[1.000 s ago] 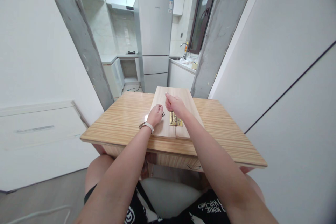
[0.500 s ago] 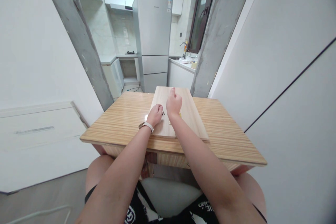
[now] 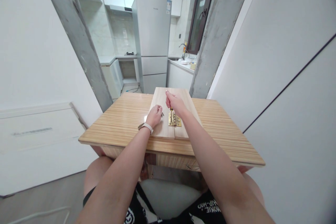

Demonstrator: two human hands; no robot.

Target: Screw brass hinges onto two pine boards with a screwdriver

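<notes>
My right hand [image 3: 175, 104] is closed around a screwdriver [image 3: 171, 110], which it holds upright with the shaft pointing down. Its tip meets the left leaf of a brass hinge [image 3: 178, 120]; whether it sits in a screw head is too small to tell. The hinge lies across the seam between two pale wooden boards [image 3: 163, 129]. Wearing a watch with a light strap, my left hand [image 3: 154, 114] rests on the left board, fingers curled. Small dark screws [image 3: 162, 114] poke out at its fingertips, left of the hinge.
The boards lie on a wood-grain table [image 3: 112, 122] with a drawer handle [image 3: 193, 167] at its front. Beyond stand a fridge [image 3: 153, 28] and a kitchen sink counter [image 3: 181, 71]. White panels flank the table left and right.
My right hand has turned at the wrist and its forearm has swung right, so the hinge and the screwdriver now show. My left hand has stayed nearly in place.
</notes>
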